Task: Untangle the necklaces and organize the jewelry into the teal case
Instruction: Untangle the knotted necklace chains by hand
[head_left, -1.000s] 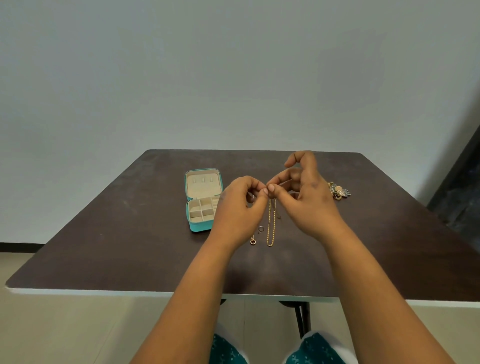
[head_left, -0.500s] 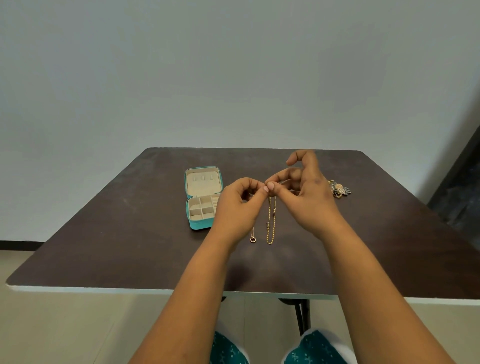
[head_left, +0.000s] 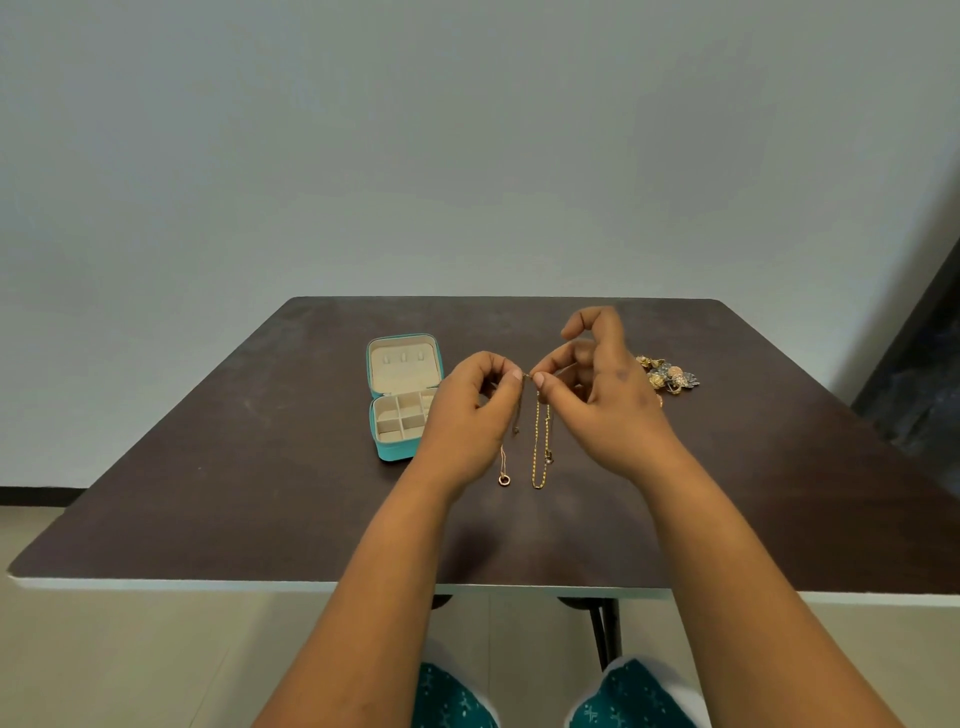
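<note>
Necklaces (head_left: 540, 441) hang between left hand (head_left: 467, 415) and right hand (head_left: 605, 400), fingers pinching chains apart so tangles drop free.

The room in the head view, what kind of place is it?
Probably a plain indoor room, set up for a tabletop task. It shows a bare grey wall, a dark brown folding-type table and a tiled floor. Nothing marks it clearly as a home or a workplace.

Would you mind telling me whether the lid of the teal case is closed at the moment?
No, the teal case lies open on the table, its lid folded back and its beige compartments showing.
</note>
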